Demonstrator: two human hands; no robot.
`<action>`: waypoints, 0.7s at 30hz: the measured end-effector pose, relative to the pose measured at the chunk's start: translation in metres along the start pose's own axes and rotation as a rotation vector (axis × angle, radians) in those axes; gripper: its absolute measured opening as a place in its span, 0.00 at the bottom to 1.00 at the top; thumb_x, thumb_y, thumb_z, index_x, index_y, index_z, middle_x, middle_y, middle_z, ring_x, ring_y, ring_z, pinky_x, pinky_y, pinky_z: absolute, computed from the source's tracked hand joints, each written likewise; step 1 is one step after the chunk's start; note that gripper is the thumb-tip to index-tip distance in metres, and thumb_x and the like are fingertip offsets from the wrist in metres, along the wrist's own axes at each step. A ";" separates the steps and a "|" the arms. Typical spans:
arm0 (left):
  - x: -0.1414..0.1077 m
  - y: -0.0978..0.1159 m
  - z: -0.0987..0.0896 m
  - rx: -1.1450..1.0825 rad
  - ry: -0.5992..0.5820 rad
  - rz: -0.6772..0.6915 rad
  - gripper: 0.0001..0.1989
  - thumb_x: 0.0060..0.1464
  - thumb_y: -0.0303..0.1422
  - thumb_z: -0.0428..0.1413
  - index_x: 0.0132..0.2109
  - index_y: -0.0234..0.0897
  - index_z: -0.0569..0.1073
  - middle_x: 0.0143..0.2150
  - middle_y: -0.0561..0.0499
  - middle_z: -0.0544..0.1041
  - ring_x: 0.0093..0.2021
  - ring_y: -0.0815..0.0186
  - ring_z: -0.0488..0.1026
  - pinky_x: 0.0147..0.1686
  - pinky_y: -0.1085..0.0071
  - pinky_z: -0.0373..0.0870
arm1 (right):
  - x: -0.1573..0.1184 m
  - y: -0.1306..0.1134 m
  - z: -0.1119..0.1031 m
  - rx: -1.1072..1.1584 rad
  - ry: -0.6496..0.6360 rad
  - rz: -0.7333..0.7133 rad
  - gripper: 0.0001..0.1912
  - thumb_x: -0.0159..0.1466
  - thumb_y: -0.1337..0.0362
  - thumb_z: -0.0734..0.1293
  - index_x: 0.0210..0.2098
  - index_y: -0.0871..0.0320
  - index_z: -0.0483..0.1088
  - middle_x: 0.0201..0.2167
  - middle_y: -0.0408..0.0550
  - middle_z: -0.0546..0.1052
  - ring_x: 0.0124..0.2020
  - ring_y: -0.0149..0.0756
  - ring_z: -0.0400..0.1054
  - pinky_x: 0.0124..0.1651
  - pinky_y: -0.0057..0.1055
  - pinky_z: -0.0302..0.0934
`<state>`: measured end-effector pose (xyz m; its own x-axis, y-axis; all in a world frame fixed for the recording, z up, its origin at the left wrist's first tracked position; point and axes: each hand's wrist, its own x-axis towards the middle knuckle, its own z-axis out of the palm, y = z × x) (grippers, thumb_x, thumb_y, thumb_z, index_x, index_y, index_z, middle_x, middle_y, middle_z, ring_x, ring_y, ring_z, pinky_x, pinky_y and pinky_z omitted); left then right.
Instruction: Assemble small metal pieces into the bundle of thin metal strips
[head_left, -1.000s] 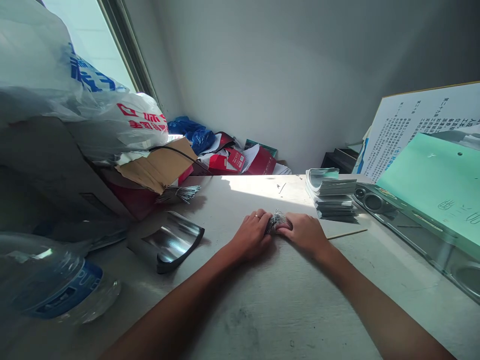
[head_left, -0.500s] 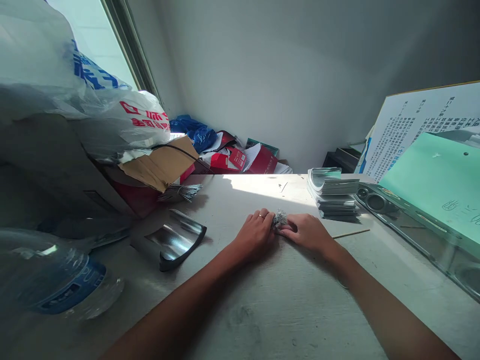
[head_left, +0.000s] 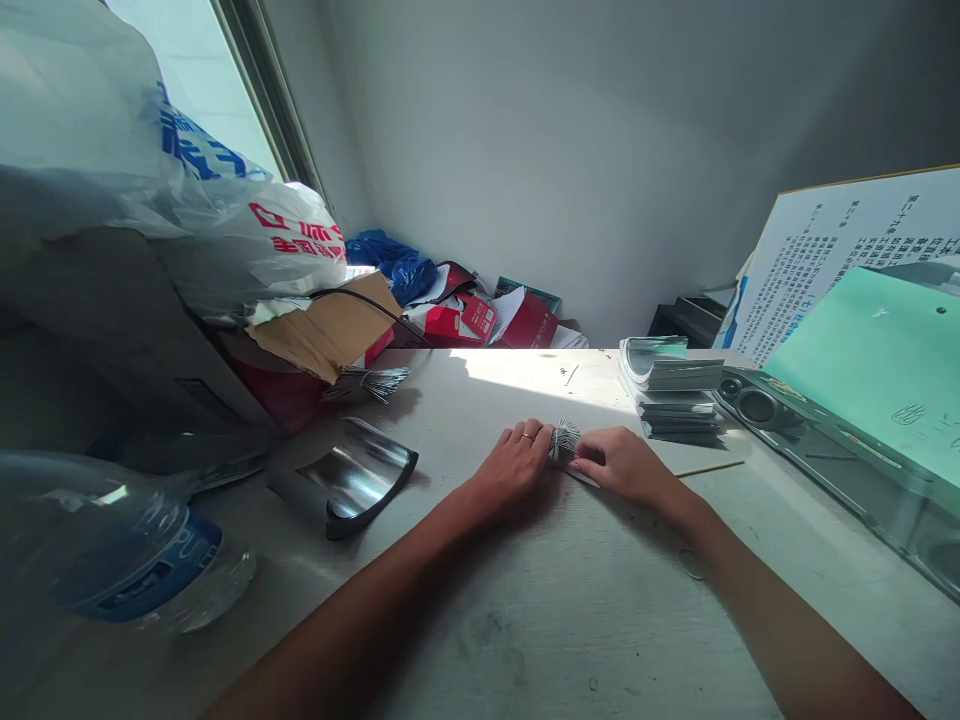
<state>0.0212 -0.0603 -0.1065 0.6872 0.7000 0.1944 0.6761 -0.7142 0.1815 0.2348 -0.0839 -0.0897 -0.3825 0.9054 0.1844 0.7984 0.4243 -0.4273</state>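
My left hand [head_left: 517,460], with a ring on one finger, is closed around a bundle of thin grey wires [head_left: 564,440]. The wire ends fan out on its right side. My right hand [head_left: 619,462] is pinched close beside those ends, thumb against fingers. What lies between its fingertips is too small to make out. A thin pale strip or line shows on the table under the fingers. At the left, a similar tied wire bundle [head_left: 382,382] sticks out from beneath a cardboard flap [head_left: 337,325].
A curved shiny metal piece [head_left: 364,475] and a clear plastic bottle [head_left: 157,570] lie left on the white table [head_left: 480,620]. On the right are stacked curved pieces [head_left: 671,390], a thin stick [head_left: 711,468], a rubber-band-like loop [head_left: 690,565] and a green sheet [head_left: 870,350].
My right hand has shifted slightly right, away from my left hand, showing more of the wire ends. The whole view has also moved slightly. My left hand keeps its hold.
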 end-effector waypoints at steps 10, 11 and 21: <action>-0.002 0.000 -0.003 -0.065 -0.011 -0.002 0.27 0.54 0.26 0.51 0.61 0.40 0.58 0.57 0.41 0.66 0.54 0.52 0.64 0.53 0.56 0.64 | 0.003 0.002 0.013 -0.041 0.115 0.055 0.09 0.66 0.61 0.67 0.32 0.56 0.77 0.32 0.47 0.80 0.35 0.39 0.71 0.39 0.32 0.56; -0.002 0.000 -0.003 -0.061 -0.008 -0.008 0.27 0.54 0.26 0.51 0.61 0.39 0.58 0.57 0.41 0.66 0.54 0.52 0.64 0.54 0.56 0.64 | 0.003 0.002 0.014 -0.030 0.120 0.064 0.09 0.66 0.61 0.67 0.31 0.56 0.76 0.32 0.47 0.80 0.35 0.39 0.71 0.39 0.32 0.56; 0.000 0.006 0.004 -0.024 0.050 -0.092 0.15 0.65 0.33 0.47 0.58 0.40 0.60 0.56 0.41 0.67 0.54 0.52 0.65 0.52 0.56 0.64 | 0.003 0.003 0.018 -0.028 0.129 0.072 0.09 0.66 0.62 0.67 0.30 0.55 0.74 0.30 0.45 0.80 0.34 0.38 0.70 0.38 0.32 0.54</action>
<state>0.0263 -0.0642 -0.1097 0.6083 0.7615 0.2237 0.7283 -0.6476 0.2240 0.2276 -0.0797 -0.1063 -0.2624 0.9273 0.2669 0.8351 0.3568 -0.4187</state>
